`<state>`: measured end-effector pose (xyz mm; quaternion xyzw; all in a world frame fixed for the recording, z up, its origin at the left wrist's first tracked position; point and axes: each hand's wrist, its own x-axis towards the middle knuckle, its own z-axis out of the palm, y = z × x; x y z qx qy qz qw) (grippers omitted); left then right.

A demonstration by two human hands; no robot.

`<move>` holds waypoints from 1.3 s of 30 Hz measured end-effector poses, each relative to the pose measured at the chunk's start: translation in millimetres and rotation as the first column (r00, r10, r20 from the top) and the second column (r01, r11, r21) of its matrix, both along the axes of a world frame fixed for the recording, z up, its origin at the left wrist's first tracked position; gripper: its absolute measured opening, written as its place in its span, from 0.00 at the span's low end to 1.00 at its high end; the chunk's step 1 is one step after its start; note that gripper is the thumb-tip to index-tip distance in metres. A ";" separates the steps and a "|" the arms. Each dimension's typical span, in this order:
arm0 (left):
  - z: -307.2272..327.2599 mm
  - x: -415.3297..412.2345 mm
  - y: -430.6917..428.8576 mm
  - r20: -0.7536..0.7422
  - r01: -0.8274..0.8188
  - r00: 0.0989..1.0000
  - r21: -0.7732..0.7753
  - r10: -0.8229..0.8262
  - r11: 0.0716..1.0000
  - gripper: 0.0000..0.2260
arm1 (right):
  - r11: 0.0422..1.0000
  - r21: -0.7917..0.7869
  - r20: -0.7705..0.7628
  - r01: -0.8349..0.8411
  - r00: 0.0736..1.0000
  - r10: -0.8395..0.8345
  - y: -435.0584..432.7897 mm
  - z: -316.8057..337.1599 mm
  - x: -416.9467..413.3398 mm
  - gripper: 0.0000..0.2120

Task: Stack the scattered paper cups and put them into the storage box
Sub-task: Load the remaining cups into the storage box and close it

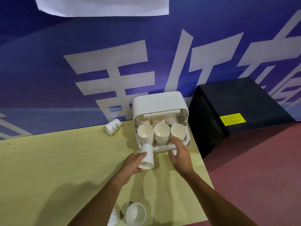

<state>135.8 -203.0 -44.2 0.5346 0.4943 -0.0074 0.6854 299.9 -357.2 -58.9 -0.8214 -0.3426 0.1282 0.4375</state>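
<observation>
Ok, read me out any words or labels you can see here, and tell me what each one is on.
"Bear": on the side of the paper cup lying by the wall.
Yellow label on the black box: print too small to read.
Blue banner: large white characters, cropped and partly hidden, not readable.
Held cup in the left hand: print mostly turned away, unreadable.

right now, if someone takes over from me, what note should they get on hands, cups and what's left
Left hand grips one paper cup; right hand is open at the storage box front.
Done: three front cup stacks sit in the open box, more behind.
Left: the held cup, a cup on its side by the wall, two cups at the near edge of the table.
</observation>
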 end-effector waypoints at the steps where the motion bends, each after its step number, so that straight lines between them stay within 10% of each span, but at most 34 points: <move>1: 3.3 3.3 -1.3 0.011 0.002 1.000 -0.033 -0.002 0.999 0.19 | 0.998 -0.020 0.015 -0.060 0.998 0.060 -2.1 -1.8 -5.1 0.31; 14: 16.0 14.5 -10.9 0.060 0.172 0.984 -0.013 -0.171 0.985 0.18 | 0.934 -0.141 0.235 -0.329 0.905 0.354 -4.7 -7.1 -21.1 0.36; 25: 10.6 7.6 -3.0 -0.052 0.203 0.979 0.073 -0.199 0.977 0.20 | 0.996 -0.048 0.290 0.077 0.955 -0.060 -7.5 12.5 20.7 0.26; 39: 3.1 -10.8 1.1 -0.129 0.195 0.976 0.174 -0.174 0.965 0.14 | 0.970 -0.088 -0.040 0.227 0.972 -0.231 11.5 22.8 55.3 0.29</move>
